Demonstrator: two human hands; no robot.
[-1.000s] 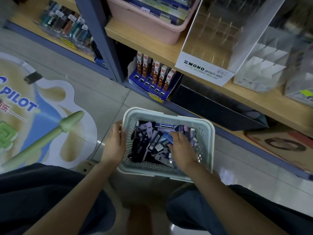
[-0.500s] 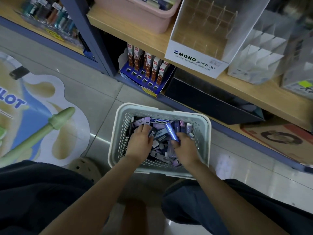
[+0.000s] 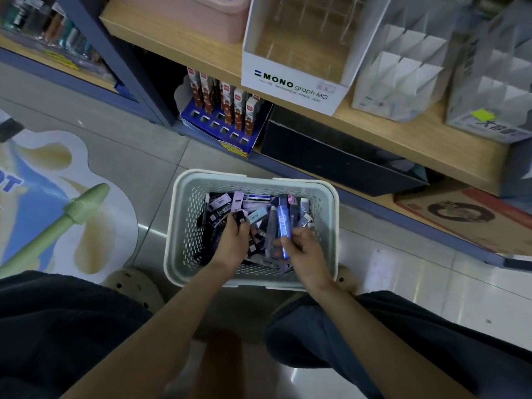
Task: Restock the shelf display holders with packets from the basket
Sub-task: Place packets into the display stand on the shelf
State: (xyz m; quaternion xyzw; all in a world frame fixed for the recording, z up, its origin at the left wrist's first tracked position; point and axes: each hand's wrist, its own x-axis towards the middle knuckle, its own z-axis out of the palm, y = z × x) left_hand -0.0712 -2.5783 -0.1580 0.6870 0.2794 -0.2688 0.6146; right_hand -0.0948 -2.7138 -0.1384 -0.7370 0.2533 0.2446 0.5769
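We see a grey tiled floor (image 3: 403,283) carrying a white basket (image 3: 178,226), with a large pen-advert sticker (image 3: 57,211) stuck flat to its left. The upper wooden shelf (image 3: 388,131) bears a pink tub (image 3: 207,21), a MONO box (image 3: 293,82) and two white divided holders (image 3: 397,82) side by side. On the bottom shelf (image 3: 403,221) we find a blue rack (image 3: 218,131) of upright packets, a black box (image 3: 331,159) just beside it, and a cardboard box (image 3: 466,217) further right.
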